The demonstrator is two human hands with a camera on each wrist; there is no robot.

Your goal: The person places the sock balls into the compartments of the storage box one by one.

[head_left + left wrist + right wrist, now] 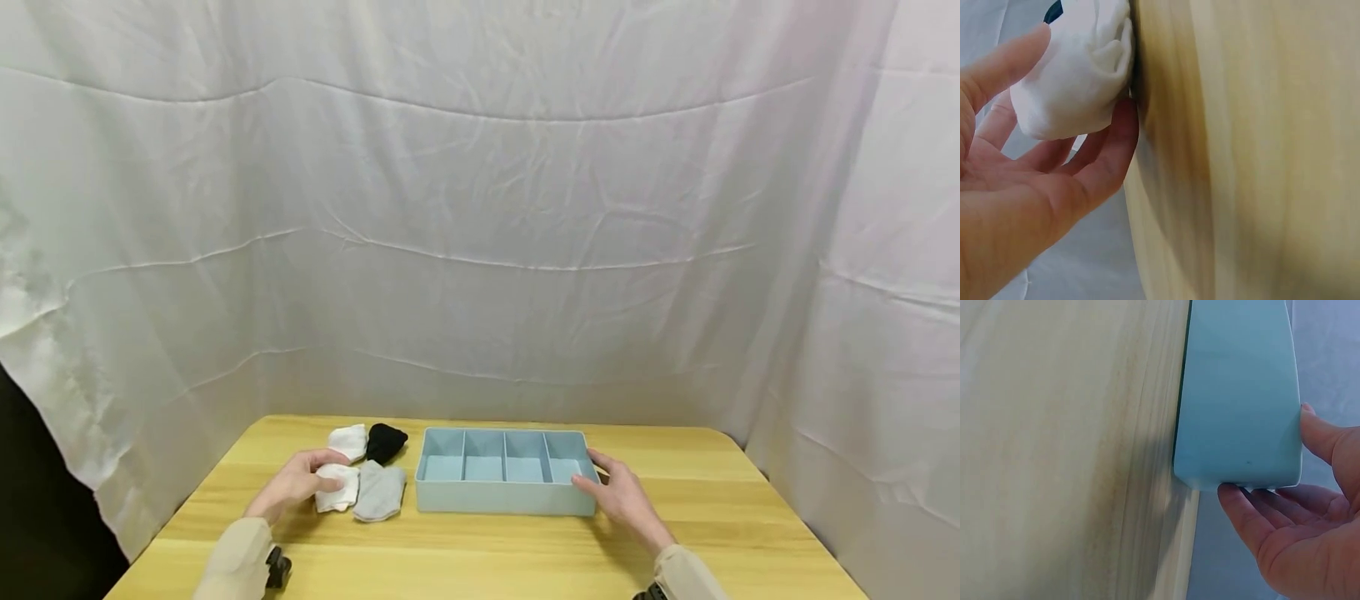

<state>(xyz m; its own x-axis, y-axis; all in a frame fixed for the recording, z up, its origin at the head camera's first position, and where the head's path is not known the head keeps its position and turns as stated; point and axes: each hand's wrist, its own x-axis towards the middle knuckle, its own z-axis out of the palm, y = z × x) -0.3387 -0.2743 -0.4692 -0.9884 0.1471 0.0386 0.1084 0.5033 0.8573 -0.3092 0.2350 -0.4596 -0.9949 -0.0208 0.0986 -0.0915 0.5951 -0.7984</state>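
A folded white sock lies at the near left of a small group on the table. My left hand holds it, with thumb and fingers round its side; the left wrist view shows the white bundle between them. Behind it is another white sock, beside a black sock; a grey sock lies to the right. A light blue divided box stands right of the socks. At its right end, my right hand grips it, thumb at the rim and fingers against the end wall.
The wooden table has rounded far corners. Pale curtains hang behind it and along both sides. Several compartments in the box show bare floors. A dark gap shows at the lower left, beside the curtain.
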